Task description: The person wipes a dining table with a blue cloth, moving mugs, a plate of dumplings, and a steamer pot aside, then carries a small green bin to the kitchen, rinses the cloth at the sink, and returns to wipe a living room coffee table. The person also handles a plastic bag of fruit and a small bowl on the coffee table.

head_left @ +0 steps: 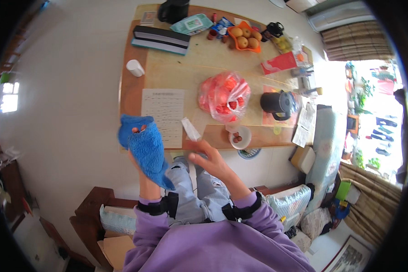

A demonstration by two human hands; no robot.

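Observation:
A fluffy blue cloth (148,149) is draped over my left hand (139,129), at the table's near left corner. Only some fingertips and the wrist show; the fingers are bent around the fabric, and one end hangs down along my forearm. My right hand (211,159) is held over the table's near edge with its fingers apart and nothing in it. Just beyond its fingertips lies a white paper strip (191,129). A sheet of paper (162,115) with printed lines lies beside the cloth.
On the wooden table (167,77) are a clear bag with red things (225,97), a dark kettle (275,104), a white bowl (244,137) of small brown balls, a white cup (135,68), an orange fruit tray (245,48), a wipes pack (192,24) and a long box (161,40).

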